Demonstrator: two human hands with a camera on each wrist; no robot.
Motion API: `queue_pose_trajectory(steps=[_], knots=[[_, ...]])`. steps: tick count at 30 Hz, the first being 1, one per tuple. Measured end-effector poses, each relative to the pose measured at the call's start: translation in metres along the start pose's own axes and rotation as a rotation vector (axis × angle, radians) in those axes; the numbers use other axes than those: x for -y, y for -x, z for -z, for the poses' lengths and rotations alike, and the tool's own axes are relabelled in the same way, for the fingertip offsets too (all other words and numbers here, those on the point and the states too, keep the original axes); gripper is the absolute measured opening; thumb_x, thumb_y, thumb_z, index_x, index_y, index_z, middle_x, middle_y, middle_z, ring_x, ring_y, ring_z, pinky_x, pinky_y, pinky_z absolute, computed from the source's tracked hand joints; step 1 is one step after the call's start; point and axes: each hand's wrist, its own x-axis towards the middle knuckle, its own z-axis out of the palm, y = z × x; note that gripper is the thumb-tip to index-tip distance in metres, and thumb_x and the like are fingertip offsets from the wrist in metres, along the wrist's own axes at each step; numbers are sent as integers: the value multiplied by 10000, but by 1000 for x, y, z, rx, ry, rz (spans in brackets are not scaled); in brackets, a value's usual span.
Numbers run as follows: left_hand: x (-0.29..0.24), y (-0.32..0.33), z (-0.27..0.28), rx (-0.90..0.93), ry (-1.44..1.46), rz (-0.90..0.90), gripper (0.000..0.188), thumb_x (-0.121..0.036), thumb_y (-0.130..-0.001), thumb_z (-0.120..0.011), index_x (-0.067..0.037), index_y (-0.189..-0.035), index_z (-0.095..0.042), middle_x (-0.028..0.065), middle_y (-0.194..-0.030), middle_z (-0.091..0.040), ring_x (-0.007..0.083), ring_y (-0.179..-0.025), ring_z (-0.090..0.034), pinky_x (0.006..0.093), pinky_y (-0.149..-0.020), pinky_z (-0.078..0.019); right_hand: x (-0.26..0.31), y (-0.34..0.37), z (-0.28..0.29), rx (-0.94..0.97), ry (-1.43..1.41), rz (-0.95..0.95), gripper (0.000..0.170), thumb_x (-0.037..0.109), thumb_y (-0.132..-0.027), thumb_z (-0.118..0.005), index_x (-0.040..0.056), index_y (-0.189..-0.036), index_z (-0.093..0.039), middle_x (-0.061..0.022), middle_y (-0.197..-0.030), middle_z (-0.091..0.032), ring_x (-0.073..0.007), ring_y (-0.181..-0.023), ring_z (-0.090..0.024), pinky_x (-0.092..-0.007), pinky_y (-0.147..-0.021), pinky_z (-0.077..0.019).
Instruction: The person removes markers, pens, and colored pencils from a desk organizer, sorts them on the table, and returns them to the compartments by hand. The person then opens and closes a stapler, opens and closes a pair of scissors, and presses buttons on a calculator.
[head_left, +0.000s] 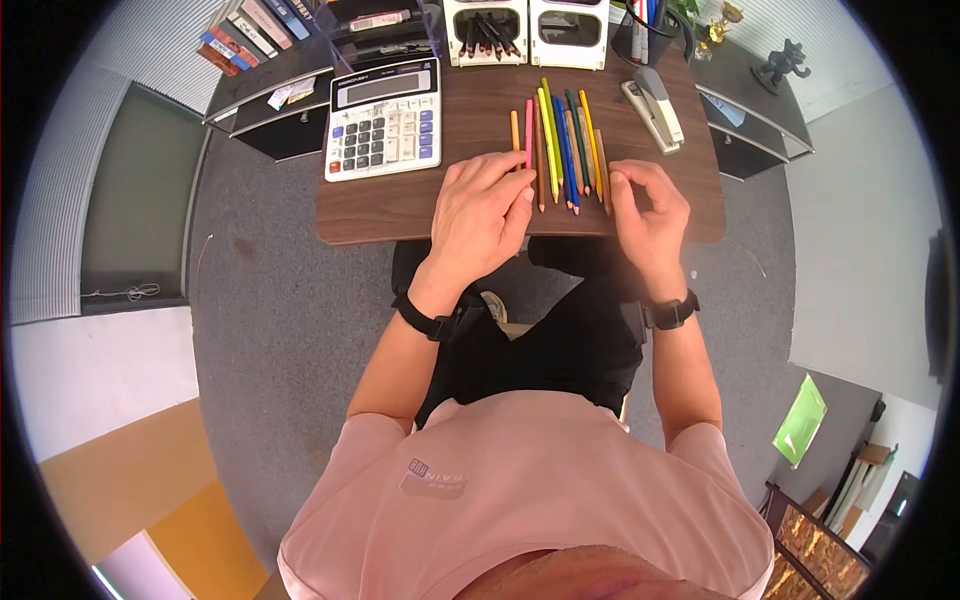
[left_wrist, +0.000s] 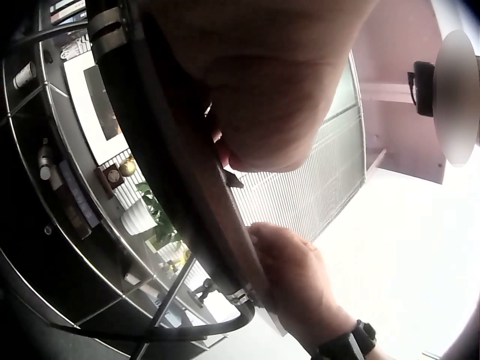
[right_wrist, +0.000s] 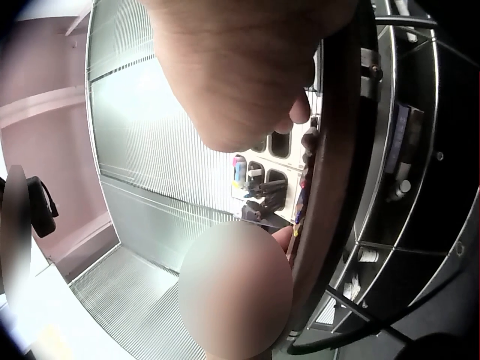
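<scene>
Coloured pencils lie side by side near the front edge of the brown table (head_left: pixel 380 215), their lengths pointing away from the person. At the row's left end, the left hand (head_left: pixel 478 215) has its fingertips over the pink pencil (head_left: pixel 529 122), next to an orange pencil (head_left: pixel 515 128). Its thumb reaches close to a brown pencil (head_left: pixel 541 165). Yellow-green, blue and green pencils (head_left: pixel 563 140) fill the middle. The right hand (head_left: pixel 655 212) is beside the row's right end, loosely bent, thumb and forefinger tips against the last brown pencil (head_left: pixel 602 165). Both wrist views show mostly the hands' undersides.
A calculator (head_left: pixel 385 120) lies left of the pencils and a stapler (head_left: pixel 655 110) to the right. Behind are white holders (head_left: pixel 487 55), one with dark pencils, and a black mesh pen cup (head_left: pixel 632 40). Shelves (head_left: pixel 750 130) stand beyond the table.
</scene>
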Motion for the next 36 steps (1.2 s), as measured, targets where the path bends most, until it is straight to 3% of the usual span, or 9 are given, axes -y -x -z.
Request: queue_pose_trajectory(steps=[5, 7, 8, 12, 16, 22, 36], knots=[[1, 0, 3, -23, 52, 32, 236, -148, -1099, -699, -31, -1266, -818, 124, -1395, -789, 353, -1251, -735, 478, -1088, -523, 31, -5, 3, 12, 149, 183, 104, 63, -985, -830, 42, -1085, -816, -105, -1109, -847, -325, -1025, -791, -442, -996, -604], [1, 1, 2, -26, 72, 28, 239, -150, -1103, -695, -32, -1273, -816, 124, -1393, -791, 355, -1249, -738, 474, -1090, -522, 45, -9, 1, 141, 221, 373, 150, 77, -944, -854, 60, -1091, -829, -95, -1112, -847, -321, -1040, -785, -482, -1060, -580], [1, 1, 2, -50, 89, 34, 241, -153, -1119, -682, -30, -1281, -811, 125, -1382, -796, 359, -1239, -743, 473, -1089, -524, 48, -8, -3, 183, 237, 384, 198, 112, -913, -881, 73, -1102, -838, -82, -1146, -843, -309, -1087, -777, -529, -1139, -533], [3, -1, 3, -151, 184, 59, 246, -173, -1154, -634, -30, -1282, -787, 134, -1309, -803, 370, -1192, -753, 483, -1034, -541, 66, -7, -12, 341, 287, 430, 314, 190, -872, -923, 81, -1157, -851, -65, -1235, -818, -280, -1177, -748, -539, -1237, -453], [7, 2, 1, -173, 223, 119, 254, -182, -1180, -601, -32, -1282, -779, 148, -1266, -806, 389, -1148, -755, 487, -1015, -553, 72, -9, -16, 459, 313, 484, 425, 242, -821, -958, 86, -1201, -848, -69, -1292, -797, -280, -1222, -719, -540, -1264, -430], [4, 1, 3, -125, 246, 169, 257, -189, -1184, -594, -38, -1285, -777, 145, -1200, -810, 396, -1078, -753, 486, -995, -559, 63, -7, -18, 549, 365, 560, 410, 208, -829, -949, 90, -1208, -841, -61, -1317, -786, -279, -1241, -707, -550, -1271, -423], [9, 3, 3, -92, 246, 210, 258, -202, -1182, -629, -45, -1293, -801, 142, -1205, -824, 370, -1071, -774, 454, -941, -598, 55, -7, -31, 543, 330, 616, 318, 162, -847, -916, 100, -1149, -837, -60, -1261, -758, -268, -1206, -706, -576, -1300, -405]])
